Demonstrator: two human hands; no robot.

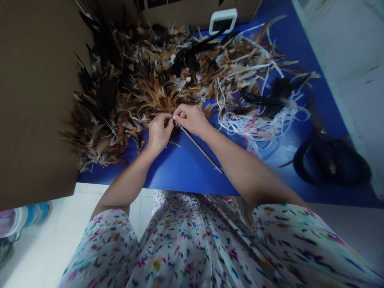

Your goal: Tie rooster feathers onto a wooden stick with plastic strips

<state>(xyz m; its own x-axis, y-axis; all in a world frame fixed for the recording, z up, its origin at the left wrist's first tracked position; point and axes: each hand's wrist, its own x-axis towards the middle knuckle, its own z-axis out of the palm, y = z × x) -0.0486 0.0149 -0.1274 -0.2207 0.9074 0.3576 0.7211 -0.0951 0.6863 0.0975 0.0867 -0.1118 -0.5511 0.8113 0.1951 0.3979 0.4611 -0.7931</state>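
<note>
My left hand [160, 130] and my right hand [192, 119] meet in front of the feather pile, thumbs and forefingers pinched together, fingertips nearly touching. Whatever is between the fingertips is too small to make out. A thin brown stick [201, 148] slants down to the right from just below my fingers, over the blue table [186, 172]. Pale fluff shows at its upper end. Brown and black feathers [156, 86] lie heaped right behind both hands, some bunched in tufts with whitish bases. My right forearm passes close beside the stick's lower end.
White ribbon or string [255, 128] lies tangled on the right, with a red strand [247, 138] in it. Black-handled scissors [331, 162] rest at the right edge. A small white-framed device [222, 22] stands at the back. Cardboard [36, 100] walls the left side.
</note>
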